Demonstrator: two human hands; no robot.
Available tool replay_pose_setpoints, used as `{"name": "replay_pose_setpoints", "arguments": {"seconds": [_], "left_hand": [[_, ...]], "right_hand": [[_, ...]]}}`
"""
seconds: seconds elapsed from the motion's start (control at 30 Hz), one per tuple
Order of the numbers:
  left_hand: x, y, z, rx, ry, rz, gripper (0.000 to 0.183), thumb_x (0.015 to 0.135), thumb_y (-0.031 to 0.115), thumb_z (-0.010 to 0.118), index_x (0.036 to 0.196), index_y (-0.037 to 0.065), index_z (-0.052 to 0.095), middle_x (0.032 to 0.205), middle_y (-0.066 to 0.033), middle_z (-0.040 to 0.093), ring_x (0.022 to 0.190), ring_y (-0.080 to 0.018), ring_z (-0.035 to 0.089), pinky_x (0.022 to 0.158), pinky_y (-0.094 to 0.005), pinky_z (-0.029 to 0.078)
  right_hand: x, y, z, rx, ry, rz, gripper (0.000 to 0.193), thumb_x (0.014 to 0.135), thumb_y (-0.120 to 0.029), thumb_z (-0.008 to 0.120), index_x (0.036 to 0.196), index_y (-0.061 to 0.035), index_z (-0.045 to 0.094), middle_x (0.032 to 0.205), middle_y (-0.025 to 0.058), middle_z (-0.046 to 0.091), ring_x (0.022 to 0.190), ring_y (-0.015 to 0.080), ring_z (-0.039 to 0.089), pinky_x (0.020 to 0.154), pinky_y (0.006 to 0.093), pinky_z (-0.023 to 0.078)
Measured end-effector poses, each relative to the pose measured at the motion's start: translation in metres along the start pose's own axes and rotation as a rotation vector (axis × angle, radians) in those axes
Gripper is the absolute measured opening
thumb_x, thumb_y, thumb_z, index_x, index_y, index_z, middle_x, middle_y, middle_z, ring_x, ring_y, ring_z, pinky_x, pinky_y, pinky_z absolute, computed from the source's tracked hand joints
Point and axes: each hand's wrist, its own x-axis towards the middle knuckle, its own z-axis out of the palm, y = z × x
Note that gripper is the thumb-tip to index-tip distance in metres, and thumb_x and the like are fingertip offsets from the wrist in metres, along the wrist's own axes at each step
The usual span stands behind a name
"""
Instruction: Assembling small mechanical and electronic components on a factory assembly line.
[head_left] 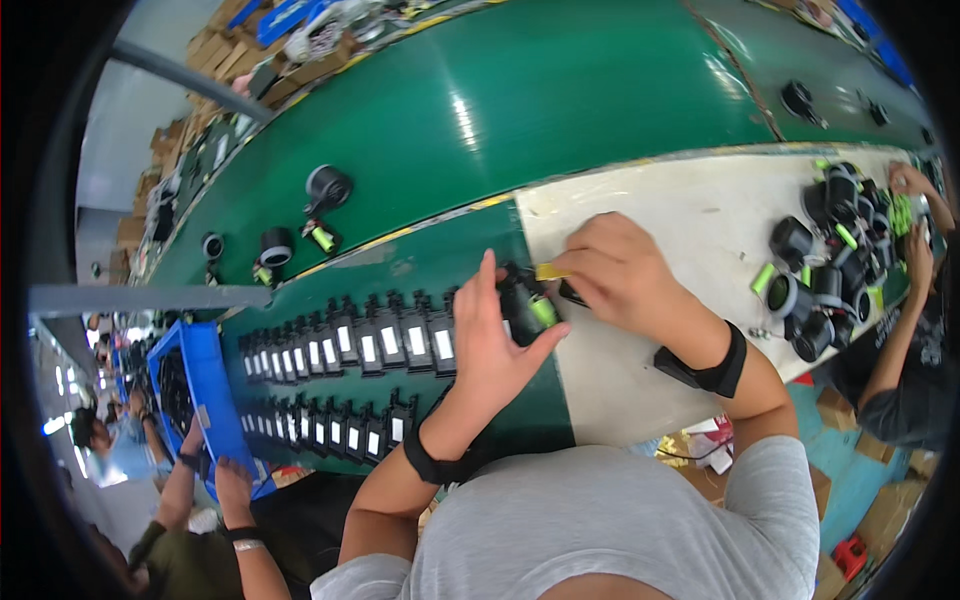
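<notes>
On the green part of the bench [470, 398], to the left of the person's hands, two rows of flat black parts [415, 340] with white labels stand side by side, the upper row's right end close to the left hand. Beyond them is a blue bin [210, 385] of dark items, with another person's hands [232, 480] beside it. On the green belt [600, 80] past the bench lie a few black cylindrical units [328, 186] with pale rims. At the far right a heap of similar black units [840, 250] and lime-green cylinders crowds the pale surface [660, 390], and a co-worker's hands [915, 250] reach to its far side.

The left hand [490, 335] is half open, thumb and fingers spread around a black unit [520, 300] with a green label-like patch, bracing it just above the line where green meets pale. The right hand [620, 270] is closed in a pinch on a small yellow piece [550, 271], touching or nearly touching the unit; which of these, I cannot tell.

Striped tape [440, 220] edges the bench along the belt. The pale surface stretches between the right hand and the heap; the near edge runs just before the person's torso.
</notes>
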Motion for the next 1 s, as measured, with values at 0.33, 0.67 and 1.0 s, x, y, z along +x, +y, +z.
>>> {"name": "replay_pose_setpoints", "arguments": {"seconds": [0.33,0.67,1.0], "left_hand": [[0.037,0.004,-0.008,-1.027,-0.208,-0.266,0.022,0.090,0.010,0.064,0.105,0.003,0.050,0.085,-0.0040,0.059,0.069,-0.0106,0.061,0.061,-0.0247,0.049],[0.044,0.019,-0.008,-1.008,-0.106,-0.276,0.027,0.096,0.001,0.040,0.123,0.000,0.037,0.104,-0.0106,0.058,0.084,-0.0133,0.059,0.077,-0.0285,0.050],[0.038,0.020,-0.005,-0.837,-0.147,-0.184,0.036,0.093,0.003,0.047,0.127,-0.003,0.041,0.108,-0.0091,0.058,0.093,-0.0131,0.057,0.081,-0.0278,0.048]], "right_hand": [[0.017,-0.003,-0.004,-0.266,0.195,0.092,0.026,0.059,0.002,0.069,0.083,-0.0073,0.068,0.081,0.0042,0.060,0.073,0.0232,0.057,0.066,0.0348,0.042],[0.008,-0.016,0.006,0.169,0.306,0.278,0.023,0.069,0.012,0.067,0.087,-0.0010,0.070,0.089,0.0093,0.066,0.076,0.0202,0.067,0.060,0.0269,0.054],[0.000,-0.012,0.011,0.356,0.236,0.270,0.022,0.070,0.010,0.071,0.088,-0.0017,0.071,0.091,0.0105,0.067,0.084,0.0237,0.067,0.070,0.0293,0.055]]}}
